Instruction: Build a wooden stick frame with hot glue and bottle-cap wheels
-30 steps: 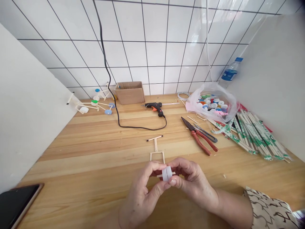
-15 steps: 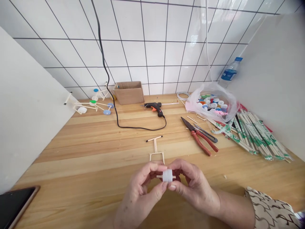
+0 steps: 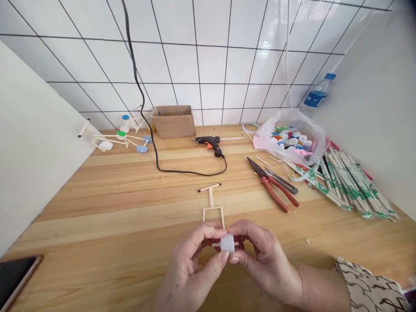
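Observation:
Between my fingertips, low in the middle, is a white ridged bottle cap piece (image 3: 227,243) with a thin wooden stick running through it, an end showing on each side. My left hand (image 3: 198,262) pinches it from the left with thumb and fingers. My right hand (image 3: 264,260) pinches its right side the same way. Just beyond my fingers a wooden stick frame (image 3: 211,197) lies on the table, with a crossbar that has black ends. My left hand hides the near part of that frame.
Behind lie a black glue gun (image 3: 209,143), red-handled pliers (image 3: 271,184), snips and a cardboard box (image 3: 174,122). A bag of caps (image 3: 264,141) and wrapped chopsticks (image 3: 354,186) are right, stick models (image 3: 121,135) back left, a phone (image 3: 16,277) near left.
The view has shifted slightly. Both hands still hold the white cap piece, which is turned a little and sits marginally lower.

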Available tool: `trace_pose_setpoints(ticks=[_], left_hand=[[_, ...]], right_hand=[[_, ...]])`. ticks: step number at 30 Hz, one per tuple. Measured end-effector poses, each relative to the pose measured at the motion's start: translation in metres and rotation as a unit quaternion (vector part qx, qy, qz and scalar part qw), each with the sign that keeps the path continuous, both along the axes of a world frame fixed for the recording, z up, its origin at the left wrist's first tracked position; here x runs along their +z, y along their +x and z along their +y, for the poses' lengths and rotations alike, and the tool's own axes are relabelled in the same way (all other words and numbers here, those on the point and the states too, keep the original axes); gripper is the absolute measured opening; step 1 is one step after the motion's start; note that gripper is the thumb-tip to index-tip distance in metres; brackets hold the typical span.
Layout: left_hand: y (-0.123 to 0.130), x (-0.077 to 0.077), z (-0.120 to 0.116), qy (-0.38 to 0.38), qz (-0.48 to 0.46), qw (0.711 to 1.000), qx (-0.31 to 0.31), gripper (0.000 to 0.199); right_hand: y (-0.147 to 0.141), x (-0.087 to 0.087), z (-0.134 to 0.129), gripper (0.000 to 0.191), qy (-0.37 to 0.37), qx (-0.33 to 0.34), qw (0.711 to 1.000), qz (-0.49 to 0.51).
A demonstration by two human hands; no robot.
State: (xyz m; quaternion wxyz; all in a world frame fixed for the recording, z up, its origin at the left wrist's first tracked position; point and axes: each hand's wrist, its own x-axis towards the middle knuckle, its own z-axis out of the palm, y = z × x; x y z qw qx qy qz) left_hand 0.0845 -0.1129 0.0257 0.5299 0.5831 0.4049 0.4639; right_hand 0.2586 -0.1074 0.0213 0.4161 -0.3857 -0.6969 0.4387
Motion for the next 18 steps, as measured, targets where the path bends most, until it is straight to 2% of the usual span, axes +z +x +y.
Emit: trace_pose_setpoints(ticks=[8, 10, 15, 18], left_hand=[[0.0004, 0.0029, 0.0053, -0.045, -0.011, 0.998, -0.042, 0.012], [0.001, 0.0012, 0.0073, -0.05, -0.014, 0.998, -0.04, 0.014], [0.0003, -0.0035, 0.0098, -0.052, 0.007, 0.998, -0.036, 0.017], [-0.0001, -0.0026, 0.0089, -0.033, 0.019, 0.999, -0.037, 0.017]], right_hand=[[0.0017, -0.0036, 0.0009, 0.026, 0.023, -0.008, 0.999, -0.021], [0.0022, -0.0054, 0.0027, 0.027, -0.009, -0.008, 1.0, -0.013], [0.0011, -0.0056, 0.0066, 0.034, -0.15, 0.017, 0.985, 0.079], [-0.0004, -0.0046, 0.0058, 0.035, -0.179, 0.023, 0.977, 0.118]])
